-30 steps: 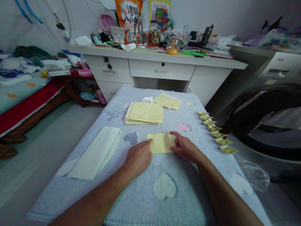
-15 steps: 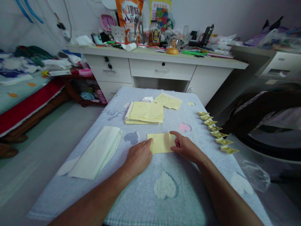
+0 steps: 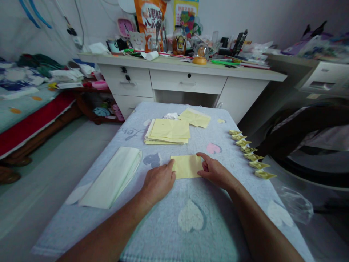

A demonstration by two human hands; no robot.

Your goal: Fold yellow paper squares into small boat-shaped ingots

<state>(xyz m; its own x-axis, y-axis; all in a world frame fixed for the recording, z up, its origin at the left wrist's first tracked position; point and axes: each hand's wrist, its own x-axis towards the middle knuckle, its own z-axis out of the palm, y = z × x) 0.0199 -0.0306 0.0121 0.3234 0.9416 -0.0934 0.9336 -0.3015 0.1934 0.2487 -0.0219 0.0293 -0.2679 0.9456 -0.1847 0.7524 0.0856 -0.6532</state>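
A small yellow rectangle of paper (image 3: 187, 166) lies flat on the cloth-covered table in front of me, its long side running left to right. My left hand (image 3: 160, 180) grips its left edge, forefinger near the upper corner and thumb lower down. At the opposite edge, my right hand (image 3: 214, 169) has its forefinger on the upper corner and its thumb at the lower one, the other fingers curled. Beyond the hands sits a stack of yellow paper (image 3: 170, 130). Several folded yellow paper boats (image 3: 256, 156) stand in a row along the table's right side.
A folded pale sheet (image 3: 114, 176) lies left of my hands. Another yellow sheet (image 3: 195, 117) and a crumpled white tissue (image 3: 171, 116) are behind the stack. A white desk (image 3: 188, 69) loaded with clutter stands past the table; a washing machine (image 3: 321, 83) is on the right.
My left forefinger and thumb have shifted slightly up and left along the paper's left edge. My right hand and the paper look nearly the same.
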